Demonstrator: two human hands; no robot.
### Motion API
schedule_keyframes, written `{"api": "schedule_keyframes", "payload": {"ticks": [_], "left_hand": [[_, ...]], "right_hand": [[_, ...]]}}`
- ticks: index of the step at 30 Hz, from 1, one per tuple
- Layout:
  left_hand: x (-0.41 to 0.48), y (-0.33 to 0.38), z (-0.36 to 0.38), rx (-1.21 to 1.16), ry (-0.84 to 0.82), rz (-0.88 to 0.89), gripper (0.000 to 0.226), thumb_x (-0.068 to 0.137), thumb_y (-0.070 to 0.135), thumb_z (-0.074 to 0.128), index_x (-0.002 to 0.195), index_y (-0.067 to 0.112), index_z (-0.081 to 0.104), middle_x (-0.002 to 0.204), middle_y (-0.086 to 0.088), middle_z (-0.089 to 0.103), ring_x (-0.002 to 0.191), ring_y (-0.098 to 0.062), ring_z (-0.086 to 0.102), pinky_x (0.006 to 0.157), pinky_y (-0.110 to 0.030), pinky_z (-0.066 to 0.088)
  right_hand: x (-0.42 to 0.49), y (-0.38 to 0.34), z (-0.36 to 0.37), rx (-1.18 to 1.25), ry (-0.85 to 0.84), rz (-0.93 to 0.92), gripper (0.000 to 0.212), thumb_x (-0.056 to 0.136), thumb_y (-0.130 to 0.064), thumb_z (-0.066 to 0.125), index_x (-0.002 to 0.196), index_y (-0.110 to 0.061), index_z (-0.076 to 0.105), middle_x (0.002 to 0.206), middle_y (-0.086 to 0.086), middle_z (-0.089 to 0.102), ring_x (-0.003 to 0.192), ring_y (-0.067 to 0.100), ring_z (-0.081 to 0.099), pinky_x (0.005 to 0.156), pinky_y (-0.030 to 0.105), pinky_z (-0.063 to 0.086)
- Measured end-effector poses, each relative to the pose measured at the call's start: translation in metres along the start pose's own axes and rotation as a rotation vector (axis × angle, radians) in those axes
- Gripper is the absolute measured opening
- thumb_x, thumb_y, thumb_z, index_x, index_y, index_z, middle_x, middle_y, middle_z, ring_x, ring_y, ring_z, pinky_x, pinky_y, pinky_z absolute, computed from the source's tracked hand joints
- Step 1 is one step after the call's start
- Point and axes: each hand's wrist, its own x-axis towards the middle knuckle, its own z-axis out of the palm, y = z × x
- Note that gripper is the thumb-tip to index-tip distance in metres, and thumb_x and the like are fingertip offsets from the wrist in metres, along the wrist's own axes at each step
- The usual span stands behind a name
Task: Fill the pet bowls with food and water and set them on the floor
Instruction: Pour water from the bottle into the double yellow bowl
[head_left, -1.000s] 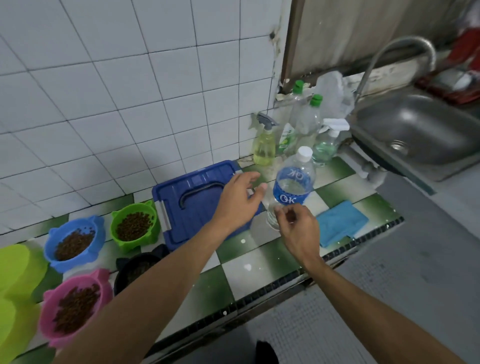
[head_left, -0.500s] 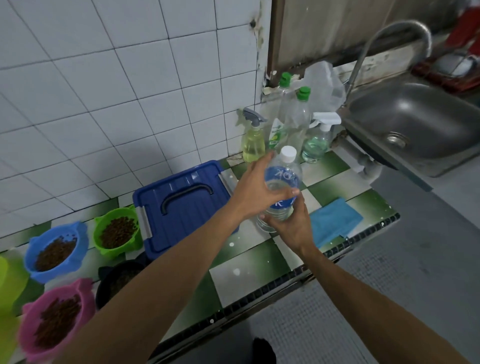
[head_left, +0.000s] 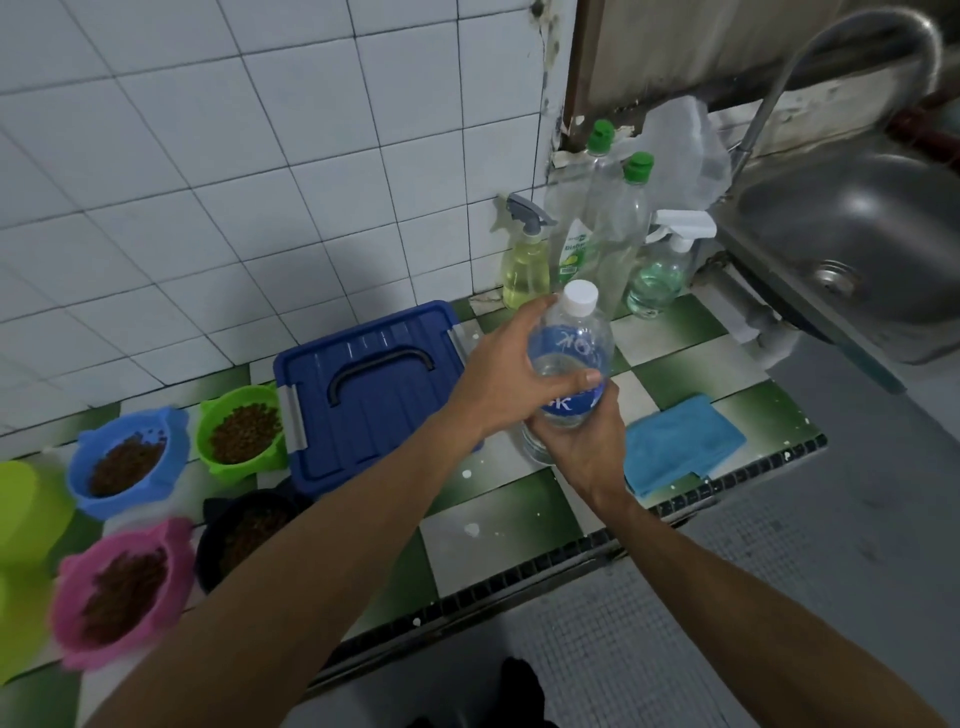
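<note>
A clear water bottle (head_left: 571, 343) with a blue label and a white cap is held over the green and white tiled counter (head_left: 498, 525). My left hand (head_left: 506, 376) grips its upper body from the left, thumb across the label. My right hand (head_left: 582, 441) grips its lower part from below. Kibble fills a blue bowl (head_left: 127, 460), a green bowl (head_left: 244, 431), a pink bowl (head_left: 122, 587) and a black bowl (head_left: 249, 530) at the counter's left.
A blue lidded box (head_left: 371, 389) with a handle stands left of the bottle. A blue cloth (head_left: 680, 441) lies to its right. Spray and dish-soap bottles (head_left: 597, 234) line the tiled wall. A steel sink (head_left: 852, 244) sits at far right. Lime-green containers (head_left: 23, 519) crowd the left edge.
My left hand has closed around the bottle's upper body. My right hand went from touching the bottle's base to gripping its lower part, and the bottle is now held between both hands.
</note>
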Motion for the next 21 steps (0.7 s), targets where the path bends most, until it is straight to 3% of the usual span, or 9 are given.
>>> {"api": "schedule_keyframes", "payload": {"ticks": [3, 7, 12, 16, 21], "left_hand": [[-0.010, -0.001, -0.006, -0.008, 0.033, -0.027, 0.092, 0.063, 0.058, 0.084, 0.142, 0.035, 0.042, 0.127, 0.016, 0.063, 0.106, 0.003, 0.061, 0.086, -0.020, 0.054], [-0.030, 0.002, -0.013, 0.002, 0.041, -0.034, 0.093, 0.059, 0.066, 0.082, 0.139, 0.038, 0.044, 0.125, 0.016, 0.064, 0.103, -0.001, 0.065, 0.087, -0.029, 0.059], [-0.069, 0.005, -0.031, 0.025, 0.116, -0.025, 0.089, 0.061, 0.065, 0.081, 0.138, 0.037, 0.046, 0.120, 0.014, 0.068, 0.099, 0.000, 0.067, 0.086, -0.027, 0.058], [-0.110, 0.003, -0.054, 0.018, 0.149, -0.022, 0.088, 0.060, 0.068, 0.080, 0.136, 0.037, 0.047, 0.121, 0.012, 0.067, 0.103, -0.001, 0.066, 0.089, -0.033, 0.058], [-0.179, -0.006, -0.095, 0.066, 0.263, -0.018, 0.087, 0.061, 0.072, 0.077, 0.135, 0.038, 0.048, 0.120, 0.012, 0.067, 0.104, -0.004, 0.066, 0.090, -0.036, 0.057]], "right_hand": [[-0.011, 0.000, -0.003, -0.035, -0.031, -0.028, 0.089, 0.062, -0.051, 0.088, 0.131, -0.023, 0.040, 0.122, -0.001, 0.061, 0.105, 0.013, 0.064, 0.086, 0.037, 0.058], [-0.033, -0.004, -0.006, -0.037, -0.042, -0.039, 0.090, 0.061, -0.045, 0.090, 0.131, -0.021, 0.039, 0.120, 0.000, 0.061, 0.104, 0.013, 0.063, 0.085, 0.033, 0.058], [-0.067, -0.021, -0.003, -0.038, -0.068, -0.092, 0.082, 0.061, -0.037, 0.092, 0.121, -0.028, 0.037, 0.112, -0.003, 0.062, 0.098, 0.012, 0.063, 0.082, 0.028, 0.056], [-0.108, -0.037, 0.009, -0.014, -0.099, -0.135, 0.080, 0.060, -0.041, 0.092, 0.120, -0.031, 0.039, 0.115, 0.000, 0.063, 0.103, 0.015, 0.064, 0.082, 0.025, 0.053], [-0.168, -0.067, 0.036, 0.034, -0.183, -0.193, 0.083, 0.061, -0.042, 0.091, 0.125, -0.039, 0.038, 0.120, -0.009, 0.061, 0.103, -0.002, 0.062, 0.083, 0.018, 0.053]]}}
